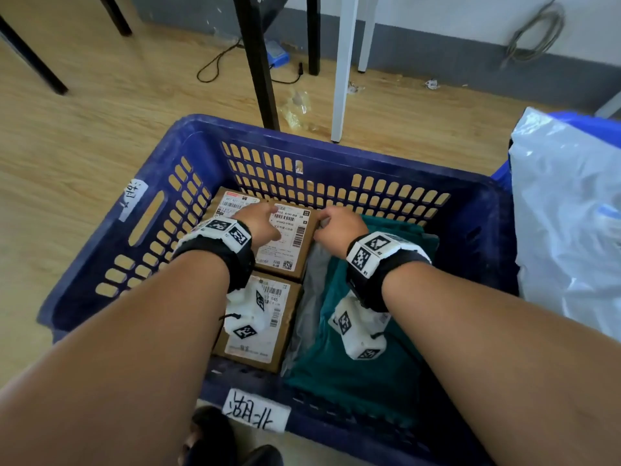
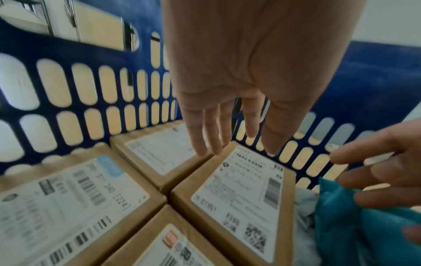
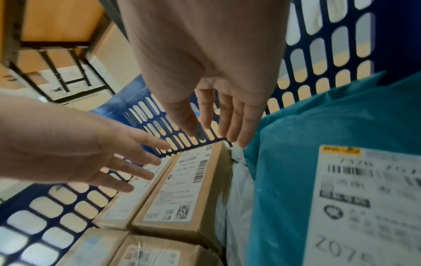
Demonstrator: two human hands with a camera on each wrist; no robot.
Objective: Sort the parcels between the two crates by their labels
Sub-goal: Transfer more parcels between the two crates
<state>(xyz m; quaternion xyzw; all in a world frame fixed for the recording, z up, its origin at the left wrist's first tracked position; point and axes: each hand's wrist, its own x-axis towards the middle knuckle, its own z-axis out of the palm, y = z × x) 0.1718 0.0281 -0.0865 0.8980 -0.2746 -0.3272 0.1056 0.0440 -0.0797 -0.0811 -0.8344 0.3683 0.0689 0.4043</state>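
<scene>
Both my hands reach into the blue crate with fingers straight and spread, gripping nothing: my left hand hovers over the brown cardboard parcel at the far wall, and my right hand is just beside that parcel's right edge. More labelled cardboard parcels lie packed around it, and a teal mailer bag fills the crate's right half.

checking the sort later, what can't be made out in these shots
- Teal bag label: blurred in the right wrist view; hidden under the right arm in the head view.
- Near box: label partly covered by the left wrist camera, head view.
- Second crate: cut off by the right edge, covered by a white bag.
</scene>
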